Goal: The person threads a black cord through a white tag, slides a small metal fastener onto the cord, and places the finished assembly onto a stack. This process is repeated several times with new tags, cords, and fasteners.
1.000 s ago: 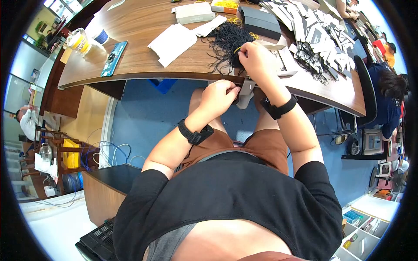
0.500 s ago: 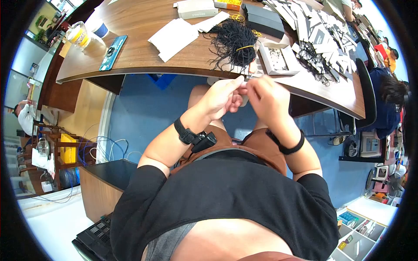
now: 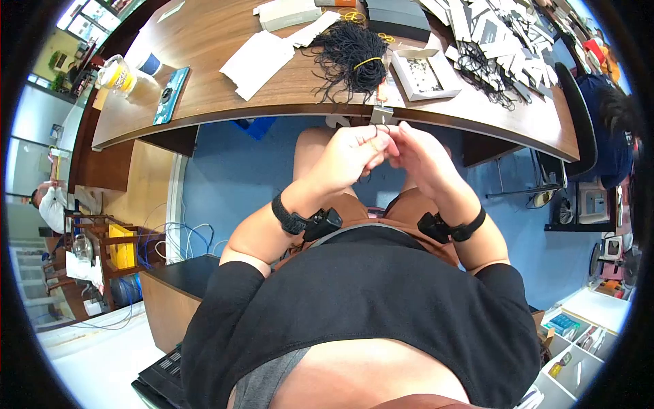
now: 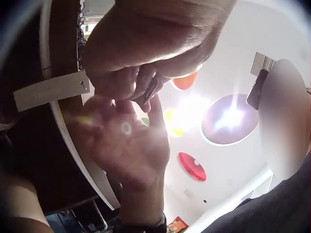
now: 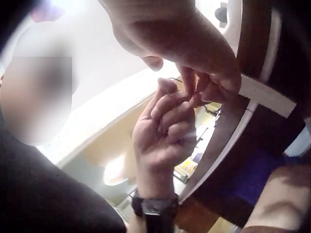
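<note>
My left hand [image 3: 347, 157] and right hand [image 3: 432, 160] meet fingertip to fingertip just in front of the table edge. Between them runs a thin black cord [image 3: 377, 127], looped over the left fingers and pinched by both hands; its lower end is mostly hidden behind the fingers. The right wrist view shows the left fingers curled and the right fingertips pressed together at the cord. A pale tag with a small hole [image 4: 51, 91] juts out from the table edge beside the hands. Beyond it lies a bundle of black cords [image 3: 351, 58] tied with a yellow band.
Right of the bundle stands a white open box [image 3: 426, 75] holding small dark pieces. A heap of tags [image 3: 501, 41] covers the table's right part. White paper [image 3: 257, 65], a phone [image 3: 171, 95] and a plastic cup [image 3: 117, 76] lie to the left. A dark box [image 3: 398, 19] stands behind.
My right hand has left the cord bundle and come down to the left hand. A black cord now shows between the fingertips of both hands.
</note>
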`<action>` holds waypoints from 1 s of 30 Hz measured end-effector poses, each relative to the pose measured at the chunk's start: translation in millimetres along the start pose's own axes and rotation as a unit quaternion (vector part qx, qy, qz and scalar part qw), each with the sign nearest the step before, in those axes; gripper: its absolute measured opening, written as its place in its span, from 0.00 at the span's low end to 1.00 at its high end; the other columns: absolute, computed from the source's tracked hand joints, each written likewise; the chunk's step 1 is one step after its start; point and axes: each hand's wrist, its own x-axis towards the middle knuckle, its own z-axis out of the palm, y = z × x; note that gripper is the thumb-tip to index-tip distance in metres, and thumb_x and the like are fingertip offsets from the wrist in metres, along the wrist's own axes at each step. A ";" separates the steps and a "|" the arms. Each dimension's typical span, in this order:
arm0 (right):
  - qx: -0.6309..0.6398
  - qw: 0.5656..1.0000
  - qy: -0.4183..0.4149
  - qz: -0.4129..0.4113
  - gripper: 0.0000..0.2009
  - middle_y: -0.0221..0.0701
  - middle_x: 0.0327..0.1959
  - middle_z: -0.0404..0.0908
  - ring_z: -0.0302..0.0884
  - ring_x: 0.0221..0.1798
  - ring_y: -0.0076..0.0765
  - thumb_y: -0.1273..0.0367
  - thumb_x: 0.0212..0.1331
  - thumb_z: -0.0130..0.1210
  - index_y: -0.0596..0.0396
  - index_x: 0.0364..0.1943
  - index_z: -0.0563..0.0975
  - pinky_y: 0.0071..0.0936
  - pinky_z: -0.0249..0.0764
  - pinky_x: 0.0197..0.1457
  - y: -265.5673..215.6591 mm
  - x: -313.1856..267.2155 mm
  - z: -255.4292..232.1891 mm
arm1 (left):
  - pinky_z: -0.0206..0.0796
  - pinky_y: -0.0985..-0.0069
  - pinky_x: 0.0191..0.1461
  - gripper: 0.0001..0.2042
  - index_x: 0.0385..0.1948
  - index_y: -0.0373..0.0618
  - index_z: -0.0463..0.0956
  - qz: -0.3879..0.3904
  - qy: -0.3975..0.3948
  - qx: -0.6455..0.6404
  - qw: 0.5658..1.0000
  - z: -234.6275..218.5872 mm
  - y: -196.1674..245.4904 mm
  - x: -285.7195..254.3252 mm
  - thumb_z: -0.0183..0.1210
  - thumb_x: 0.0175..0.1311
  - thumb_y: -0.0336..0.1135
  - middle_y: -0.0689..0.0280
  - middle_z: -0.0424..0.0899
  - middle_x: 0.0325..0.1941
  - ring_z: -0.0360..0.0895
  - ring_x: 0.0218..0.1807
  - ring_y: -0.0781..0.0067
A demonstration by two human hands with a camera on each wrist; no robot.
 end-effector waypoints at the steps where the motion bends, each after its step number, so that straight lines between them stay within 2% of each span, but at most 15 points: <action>1: -0.016 1.000 -0.019 0.010 0.13 0.25 0.30 0.78 0.64 0.24 0.16 0.64 0.62 0.51 0.60 0.40 0.79 0.13 0.59 0.28 -1.8 2.1 0.9 | 0.48 0.88 0.18 0.13 0.31 0.40 0.76 0.012 -0.017 0.010 1.000 1.8 -0.5 0.2 0.49 0.68 0.40 0.77 0.64 0.16 0.56 0.17 0.90; 3: -0.049 0.997 -0.059 0.029 0.13 0.26 0.29 0.79 0.66 0.24 0.17 0.65 0.61 0.52 0.62 0.41 0.79 0.13 0.61 0.30 -9.8 4.3 4.3 | 0.49 0.88 0.18 0.13 0.31 0.39 0.76 -0.016 -0.023 0.008 1.000 5.1 0.4 -2.3 0.49 0.68 0.40 0.77 0.64 0.16 0.56 0.17 0.90; 7: -0.038 0.995 -0.088 0.004 0.13 0.31 0.29 0.80 0.71 0.28 0.20 0.66 0.60 0.53 0.65 0.39 0.79 0.17 0.66 0.32 -18.5 3.7 3.8 | 0.51 0.89 0.20 0.13 0.32 0.39 0.77 -0.036 -0.026 0.011 0.999 3.1 -3.5 -5.6 0.51 0.67 0.40 0.75 0.69 0.17 0.59 0.17 0.90; 10: -0.019 0.995 -0.097 0.021 0.12 0.32 0.31 0.81 0.74 0.31 0.22 0.66 0.61 0.53 0.64 0.37 0.80 0.17 0.69 0.36 -19.3 -0.3 2.5 | 0.57 0.88 0.23 0.12 0.32 0.38 0.78 -0.035 -0.052 0.106 0.992 -2.1 -5.3 -4.3 0.52 0.66 0.38 0.73 0.74 0.19 0.65 0.19 0.88; 12: -0.081 0.993 -0.062 -0.066 0.12 0.32 0.31 0.81 0.75 0.34 0.23 0.66 0.61 0.53 0.64 0.36 0.80 0.18 0.70 0.40 -14.8 -3.8 3.4 | 0.63 0.84 0.27 0.12 0.31 0.36 0.80 0.030 0.014 0.203 0.979 -12.3 -1.2 -5.9 0.54 0.64 0.36 0.70 0.79 0.23 0.70 0.23 0.84; 13: -0.111 0.987 -0.044 -0.110 0.12 0.32 0.32 0.81 0.76 0.35 0.23 0.66 0.62 0.53 0.64 0.36 0.80 0.19 0.71 0.41 -12.4 -5.5 3.9 | 0.65 0.81 0.32 0.11 0.34 0.37 0.80 0.204 0.070 0.164 0.962 -16.7 -8.0 2.8 0.54 0.64 0.36 0.67 0.80 0.27 0.72 0.26 0.82; 14: -0.128 0.985 -0.046 -0.109 0.12 0.32 0.32 0.81 0.76 0.36 0.23 0.66 0.62 0.52 0.64 0.35 0.80 0.20 0.71 0.42 -11.1 -7.1 3.5 | 0.65 0.81 0.37 0.14 0.37 0.36 0.79 0.170 0.121 0.251 0.945 -28.3 -5.5 -1.5 0.52 0.66 0.39 0.64 0.80 0.30 0.73 0.31 0.81; 16: -0.162 0.980 -0.053 -0.105 0.12 0.32 0.32 0.81 0.75 0.37 0.23 0.66 0.62 0.52 0.63 0.35 0.80 0.21 0.71 0.44 -8.5 -10.3 2.9 | 0.65 0.81 0.38 0.17 0.39 0.36 0.78 0.185 0.093 0.188 0.960 -24.4 -5.1 2.8 0.49 0.68 0.43 0.64 0.80 0.31 0.73 0.32 0.79; 17: -0.158 0.984 -0.051 -0.062 0.12 0.31 0.32 0.81 0.75 0.37 0.22 0.66 0.62 0.53 0.63 0.35 0.80 0.22 0.71 0.44 -8.8 -10.9 3.8 | 0.65 0.80 0.39 0.17 0.40 0.35 0.77 0.145 0.048 0.133 0.979 -22.6 -4.3 4.8 0.48 0.68 0.42 0.64 0.80 0.33 0.74 0.33 0.78; 19: -0.132 0.987 -0.069 -0.066 0.11 0.30 0.32 0.81 0.74 0.36 0.22 0.67 0.61 0.53 0.62 0.35 0.80 0.20 0.71 0.43 3.0 -7.6 0.3 | 0.67 0.77 0.41 0.18 0.43 0.34 0.75 0.065 -0.045 0.022 0.997 -19.8 -2.3 8.0 0.45 0.69 0.42 0.63 0.80 0.35 0.75 0.36 0.75; 22: -0.132 0.987 -0.078 -0.040 0.10 0.29 0.31 0.80 0.73 0.35 0.21 0.67 0.61 0.54 0.61 0.35 0.81 0.19 0.70 0.42 6.1 -10.0 1.0 | 0.67 0.79 0.37 0.18 0.44 0.33 0.75 -0.040 -0.043 -0.131 0.990 -18.2 -7.6 11.5 0.46 0.69 0.41 0.62 0.80 0.35 0.74 0.32 0.77; 27: -0.139 0.986 -0.087 -0.014 0.10 0.27 0.30 0.80 0.73 0.35 0.19 0.67 0.60 0.55 0.60 0.36 0.81 0.18 0.68 0.42 16.7 -9.2 -5.6 | 0.71 0.81 0.33 0.15 0.43 0.32 0.74 -0.051 0.000 -0.201 0.978 -5.9 -7.4 10.4 0.49 0.67 0.37 0.61 0.80 0.35 0.77 0.34 0.76; 30: -0.124 0.988 -0.089 -0.007 0.11 0.32 0.33 0.81 0.76 0.35 0.24 0.66 0.60 0.55 0.61 0.34 0.81 0.20 0.69 0.41 18.3 -9.4 -5.7 | 0.71 0.82 0.31 0.12 0.41 0.33 0.75 -0.045 0.001 -0.189 0.981 -4.9 -7.2 9.9 0.51 0.66 0.35 0.62 0.80 0.34 0.78 0.34 0.76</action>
